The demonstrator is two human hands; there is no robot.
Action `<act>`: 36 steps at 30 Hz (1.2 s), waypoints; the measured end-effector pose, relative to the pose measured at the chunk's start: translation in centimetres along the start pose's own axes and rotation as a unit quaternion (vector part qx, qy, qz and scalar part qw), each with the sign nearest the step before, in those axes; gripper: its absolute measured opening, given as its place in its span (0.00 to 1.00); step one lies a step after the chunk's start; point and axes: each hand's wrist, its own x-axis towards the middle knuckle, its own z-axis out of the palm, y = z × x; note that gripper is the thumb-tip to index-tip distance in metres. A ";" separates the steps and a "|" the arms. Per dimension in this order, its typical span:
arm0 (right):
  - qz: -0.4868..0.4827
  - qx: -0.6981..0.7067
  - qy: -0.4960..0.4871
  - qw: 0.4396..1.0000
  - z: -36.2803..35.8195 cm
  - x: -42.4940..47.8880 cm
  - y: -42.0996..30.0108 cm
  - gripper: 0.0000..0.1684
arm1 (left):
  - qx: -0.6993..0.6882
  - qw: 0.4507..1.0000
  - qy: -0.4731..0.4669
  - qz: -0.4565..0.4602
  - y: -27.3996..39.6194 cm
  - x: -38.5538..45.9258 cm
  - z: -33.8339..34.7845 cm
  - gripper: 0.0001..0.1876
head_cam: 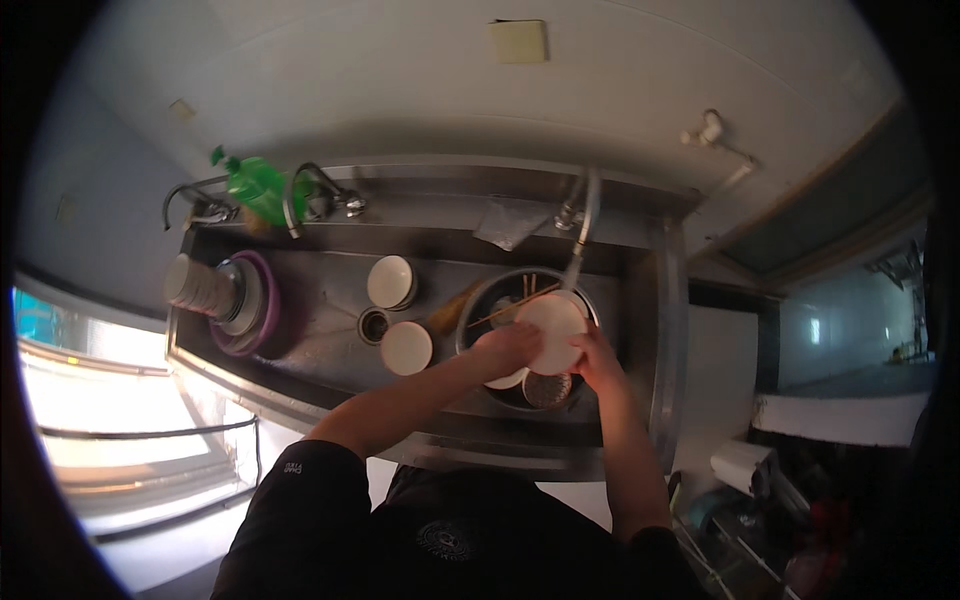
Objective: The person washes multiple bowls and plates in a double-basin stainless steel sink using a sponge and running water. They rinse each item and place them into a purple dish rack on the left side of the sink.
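Observation:
Over a round metal basin (460,330) in the sink, my right hand (598,358) grips the right rim of a white round dish (556,326). My left hand (511,349) lies against the dish's left side, blurred; whether its fingers hold anything is hidden. Below the dish, the basin holds chopsticks (499,312), other pale dishes and a patterned dark bowl (547,389). The flexible spout of a faucet (583,236) hangs down just behind the dish.
Left of the basin, white bowls (390,281) and another white bowl (406,348) flank the drain (373,326). A purple basin (268,304) holds stacked dishes (199,286) at the sink's left end. Behind stand a green pump bottle (259,187) and a curved faucet (291,199). A plastic bag (510,223) lies on the ledge.

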 end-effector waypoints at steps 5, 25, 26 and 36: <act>-0.086 0.048 0.086 0.991 0.7 1.8 3.9 0.27 | -0.246 0.930 -0.056 -0.266 4.8 4.7 -2.7 0.09; -0.027 -0.027 0.108 0.993 5.2 -2.3 0.7 0.38 | -0.221 0.945 -0.108 -0.214 0.7 0.8 -3.9 0.13; -0.183 -0.223 0.137 0.948 4.9 -2.0 3.6 0.37 | -0.302 0.901 -0.104 -0.295 1.8 1.3 -4.5 0.12; -0.080 -0.371 -0.172 0.909 5.3 6.8 -3.9 0.23 | -0.690 0.656 -0.016 -0.305 0.7 -1.1 -7.9 0.19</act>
